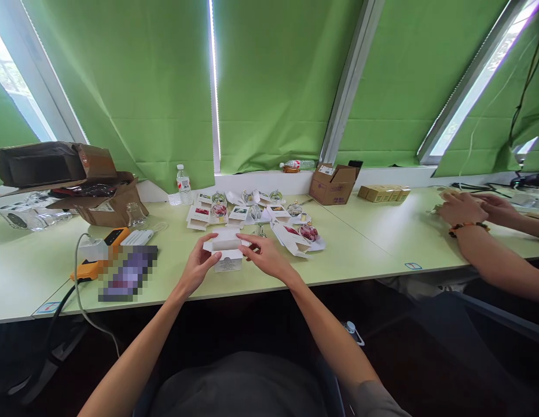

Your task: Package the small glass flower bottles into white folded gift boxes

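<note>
A small white cardboard box (227,250) stands on the pale green table (365,249) in front of me, its top flaps open. My left hand (198,267) grips its left side with fingers curled on the flap. My right hand (266,255) holds its right side, fingers pinched on the flap. Behind the box lie several more open white boxes (237,215) and several round glass ornaments (308,232), some red inside.
Open brown cartons (95,200) sit at left, another brown carton (333,184) at back right, a water bottle (183,184) by the window sill. An orange device (95,255) and cable lie at left. Another person's hands (466,209) work at right near several yellow boxes (382,193).
</note>
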Demonstrator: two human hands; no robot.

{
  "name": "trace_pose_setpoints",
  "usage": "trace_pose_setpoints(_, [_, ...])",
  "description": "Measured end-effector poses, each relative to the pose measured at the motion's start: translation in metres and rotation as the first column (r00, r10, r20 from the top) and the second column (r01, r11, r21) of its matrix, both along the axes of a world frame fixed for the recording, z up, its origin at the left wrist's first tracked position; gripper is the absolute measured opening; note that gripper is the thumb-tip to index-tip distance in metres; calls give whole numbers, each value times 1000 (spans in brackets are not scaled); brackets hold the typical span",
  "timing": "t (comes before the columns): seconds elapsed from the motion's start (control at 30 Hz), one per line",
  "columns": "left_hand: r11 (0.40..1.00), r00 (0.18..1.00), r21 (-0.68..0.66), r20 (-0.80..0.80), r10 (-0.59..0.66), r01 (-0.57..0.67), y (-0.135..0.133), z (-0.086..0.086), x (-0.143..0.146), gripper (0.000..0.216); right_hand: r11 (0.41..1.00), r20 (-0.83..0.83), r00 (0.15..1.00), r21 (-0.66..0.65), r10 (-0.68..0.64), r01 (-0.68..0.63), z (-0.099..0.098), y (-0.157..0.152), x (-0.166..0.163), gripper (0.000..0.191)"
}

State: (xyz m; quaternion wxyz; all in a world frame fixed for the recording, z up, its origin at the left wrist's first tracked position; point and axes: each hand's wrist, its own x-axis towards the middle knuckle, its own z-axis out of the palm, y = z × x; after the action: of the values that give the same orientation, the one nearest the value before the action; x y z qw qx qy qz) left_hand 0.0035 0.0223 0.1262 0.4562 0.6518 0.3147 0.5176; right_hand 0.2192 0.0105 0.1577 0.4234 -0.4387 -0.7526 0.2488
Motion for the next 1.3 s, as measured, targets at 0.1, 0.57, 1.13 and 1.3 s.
trace_pose_setpoints(0.1, [1000,1000,-2,-9,25,-25,1,-1,0,59,1000,-1,1000,-28,14,-14,-1,2,1,41])
trace_pose_setpoints(0.57, [1000,998,-6,66,-13,14,3,-7,2,72,997,30,998,-64,55,-53,-5,6,4,52])
trace_pose_setpoints(1.13, [996,969,42,-233,82,-74,8,-20,7,56,997,16,998,-55,53,-52,-2,4,3,48])
trace_pose_setpoints(1.3, [1000,963,-4,-269,16,-18,11,-23,6,48,997,-10,998,-51,61,-61,-2,6,5,48])
